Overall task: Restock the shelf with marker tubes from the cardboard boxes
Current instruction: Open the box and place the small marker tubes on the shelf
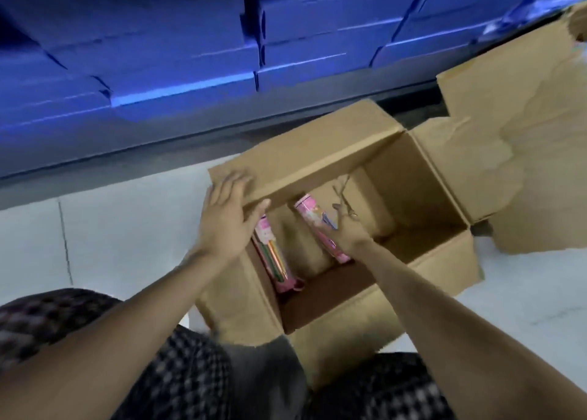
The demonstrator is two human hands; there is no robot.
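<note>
No writing is legible on either pink marker tube: one (pixel 313 229) is grasped by the right hand (pixel 347 232) low inside the open cardboard box (pixel 422 197), another (pixel 274 260) leans at its left wall, while the left hand (pixel 227 216) presses flat on the far flap (pixel 301 152), floor (pixel 127 229) around.

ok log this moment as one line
left hand: flat on box flap | right hand: gripping marker tube in cardboard box | second tube: in box
</note>
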